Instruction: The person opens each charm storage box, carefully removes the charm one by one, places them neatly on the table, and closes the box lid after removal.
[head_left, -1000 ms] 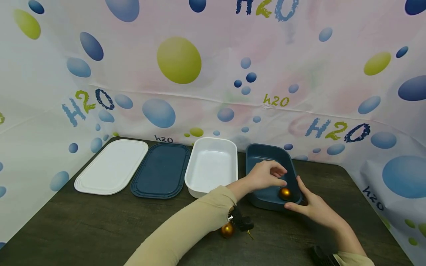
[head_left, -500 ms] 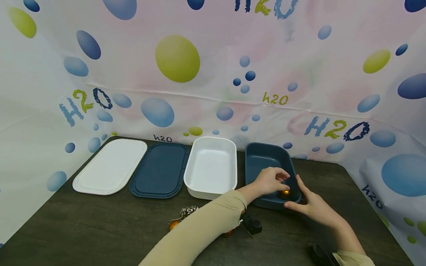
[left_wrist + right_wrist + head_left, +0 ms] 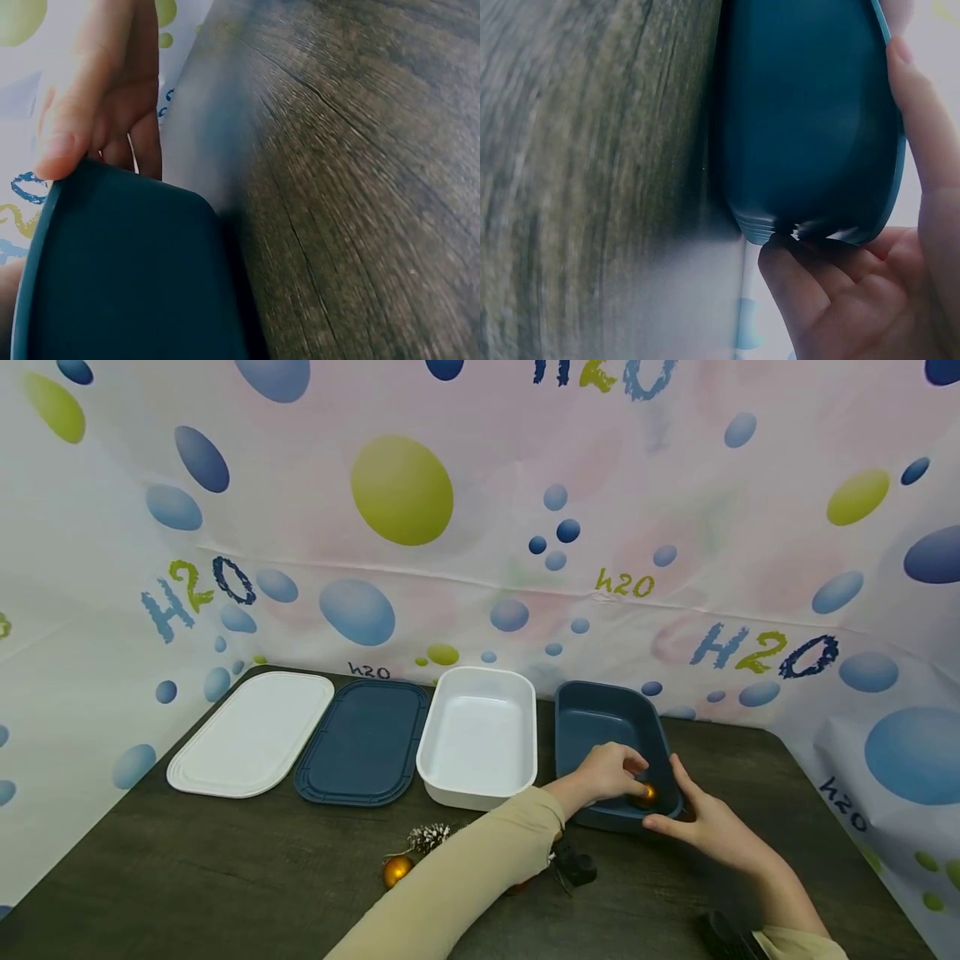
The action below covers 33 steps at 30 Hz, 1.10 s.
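My left hand (image 3: 609, 772) reaches down into the dark blue container (image 3: 588, 718), its curled fingers pinching a shiny gold bauble (image 3: 648, 793) near the front right corner. The thumb and fingers cover part of the bauble. From the right side my right hand (image 3: 712, 827) grips the same container, thumb at the front rim and fingers along the side wall. The right wrist view shows this hand (image 3: 862, 292) around the container's end (image 3: 802, 127). In the left wrist view the container wall (image 3: 142, 262) hides the bauble, with fingers above the rim.
Left of the blue container stand a white container (image 3: 480, 727), a dark blue lid (image 3: 363, 743) and a white lid (image 3: 251, 735). Another gold bauble (image 3: 397, 870) and a frosted pine cone (image 3: 429, 837) lie in front, partly behind the left sleeve (image 3: 465, 877). A printed curtain (image 3: 480, 552) rises behind the table.
My left hand has lowered from above the bauble down onto it. The left forearm has shifted right, revealing the pine cone and another bauble. My right hand keeps its place on the container.
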Each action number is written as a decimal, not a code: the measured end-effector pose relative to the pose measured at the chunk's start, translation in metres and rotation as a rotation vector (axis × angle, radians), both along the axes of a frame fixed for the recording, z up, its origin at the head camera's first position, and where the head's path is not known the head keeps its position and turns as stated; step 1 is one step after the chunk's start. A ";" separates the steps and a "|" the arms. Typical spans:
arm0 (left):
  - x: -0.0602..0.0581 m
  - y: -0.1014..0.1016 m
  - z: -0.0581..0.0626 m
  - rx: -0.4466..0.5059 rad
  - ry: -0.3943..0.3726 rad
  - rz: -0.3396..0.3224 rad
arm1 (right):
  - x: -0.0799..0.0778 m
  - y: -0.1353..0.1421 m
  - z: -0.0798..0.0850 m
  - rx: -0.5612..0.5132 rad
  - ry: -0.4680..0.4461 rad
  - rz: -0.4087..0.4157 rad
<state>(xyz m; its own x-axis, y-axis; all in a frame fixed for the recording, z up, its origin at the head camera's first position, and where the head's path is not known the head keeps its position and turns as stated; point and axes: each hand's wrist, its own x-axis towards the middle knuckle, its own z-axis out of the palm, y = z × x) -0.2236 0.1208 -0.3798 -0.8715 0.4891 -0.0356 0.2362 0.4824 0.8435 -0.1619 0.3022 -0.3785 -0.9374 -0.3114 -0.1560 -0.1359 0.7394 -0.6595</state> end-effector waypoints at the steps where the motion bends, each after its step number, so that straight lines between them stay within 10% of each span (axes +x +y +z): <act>1: 0.000 0.001 0.000 -0.019 0.001 -0.005 | 0.000 0.000 0.000 -0.003 -0.002 -0.001; 17: 0.001 0.005 0.002 -0.205 0.080 -0.026 | -0.001 0.001 0.000 -0.003 -0.001 -0.007; 33: 0.000 -0.003 0.017 -0.072 0.149 0.043 | 0.000 0.001 0.000 0.009 -0.021 -0.009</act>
<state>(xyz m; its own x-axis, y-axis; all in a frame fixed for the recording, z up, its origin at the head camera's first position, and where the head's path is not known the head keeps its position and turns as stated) -0.2239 0.1177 -0.3630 -0.8900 0.4517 0.0619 0.3338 0.5531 0.7633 -0.1619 0.3028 -0.3789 -0.9365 -0.3019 -0.1785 -0.1157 0.7464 -0.6554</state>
